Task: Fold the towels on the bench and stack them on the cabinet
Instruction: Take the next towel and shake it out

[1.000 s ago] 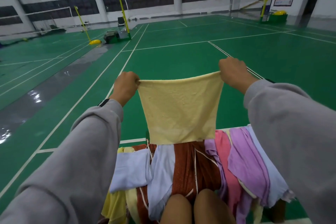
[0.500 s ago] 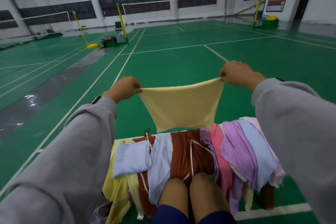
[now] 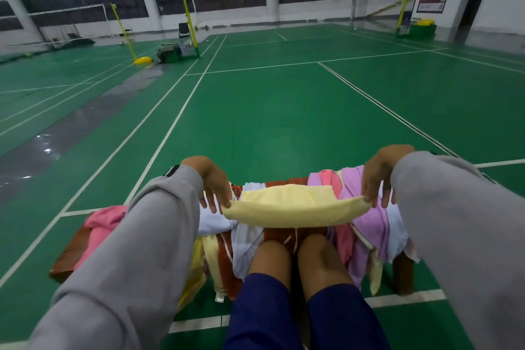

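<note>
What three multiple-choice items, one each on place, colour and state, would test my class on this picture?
1. Where is the held towel?
A. Over the towel pile on the bench.
B. On the green floor.
C. On a cabinet.

2. What colour is it?
A. Pink.
B. White.
C. Pale yellow.

3. How is it held?
A. Lying untouched.
B. Pinched at each end, by the left hand and the right hand.
C. Clamped between the knees.

Key:
1 A: the draped bench lies right beneath it.
2 C: its cloth is pale yellow.
3 B: each hand pinches one end.
</note>
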